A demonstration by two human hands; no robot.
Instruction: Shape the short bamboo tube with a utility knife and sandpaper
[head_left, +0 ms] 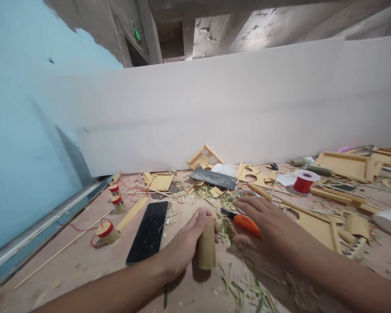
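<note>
In the head view, my left hand [185, 241] is closed around a bamboo tube [207, 250], thumb at its far end, its near end sticking out toward me above the tabletop [94, 282]. My right hand [259, 224], to the tube's right, is open with fingers spread at an orange-handled tool [247, 224]; I cannot tell whether they touch it. Left of the tube lies a black smartphone [148, 232], and farther left stands a red-topped bamboo piece [107, 232]. Beyond the tube are a dark gray slab [214, 178] and green shavings [200, 191]; a red thread spool [303, 185] sits far to its right.
</note>
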